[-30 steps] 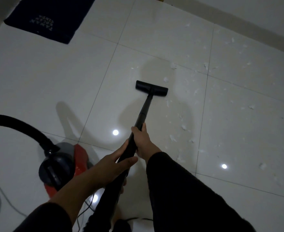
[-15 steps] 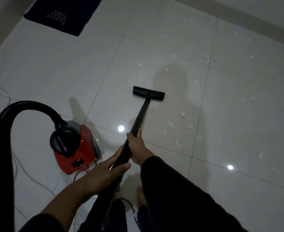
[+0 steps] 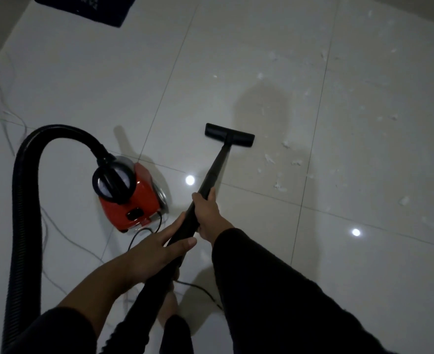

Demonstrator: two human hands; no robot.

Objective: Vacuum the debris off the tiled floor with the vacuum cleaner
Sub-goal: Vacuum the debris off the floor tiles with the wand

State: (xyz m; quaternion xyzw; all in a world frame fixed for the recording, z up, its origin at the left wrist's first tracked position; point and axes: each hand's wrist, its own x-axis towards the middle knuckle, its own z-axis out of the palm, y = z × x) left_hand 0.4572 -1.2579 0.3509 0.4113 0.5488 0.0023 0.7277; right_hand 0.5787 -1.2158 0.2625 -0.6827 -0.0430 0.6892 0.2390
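A black vacuum wand (image 3: 217, 166) slants from my hands down to its flat black floor head (image 3: 229, 135), which rests on the glossy white tiles (image 3: 108, 80). My right hand (image 3: 209, 215) grips the wand higher up its length; my left hand (image 3: 157, 247) holds it just below, thumb across the tube. White paper-like debris (image 3: 280, 172) lies scattered to the right of the head and further back right. The red canister vacuum (image 3: 131, 200) sits on the floor to the left of the wand, its thick black hose (image 3: 23, 200) arching up and down the left side.
A dark mat (image 3: 88, 6) lies at the top left by the wall. Thin cords (image 3: 57, 236) trail over the tiles at left and under my arms. My bare foot (image 3: 168, 307) shows below the wand. A wall base runs across the top right.
The floor head has been drawn back toward me and slightly left, away from the scraps. The view has shifted so the red canister and hose now show fully at left.
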